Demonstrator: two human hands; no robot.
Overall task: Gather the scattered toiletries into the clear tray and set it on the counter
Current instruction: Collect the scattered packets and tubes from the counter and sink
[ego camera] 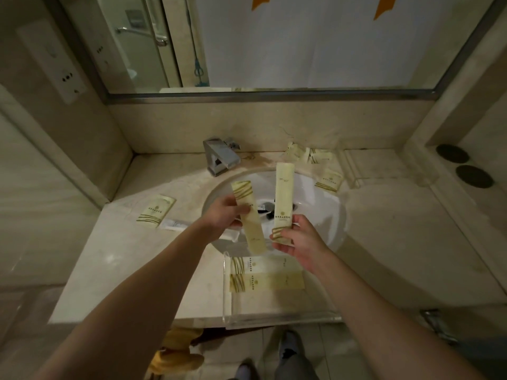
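Observation:
My left hand [223, 213] grips a long cream toiletry packet [251, 226] with green stripes, held tilted over the sink. My right hand [297, 239] pinches the lower end of a second cream packet [284, 196], which stands upright over the basin. The clear tray [274, 318] sits at the counter's front edge below both hands, with two similar long packets [269, 281] lying flat in it. More packets lie loose: one flat sachet [156, 211] on the left counter, another [330, 181] right of the sink, and several small ones [310, 154] near the back wall.
The white sink [321, 215] fills the middle of the beige counter, with a chrome faucet [219, 156] behind it. A white tube [178, 224] lies beside the left sachet. Two dark round coasters [463, 165] rest on the right ledge. A mirror spans the wall.

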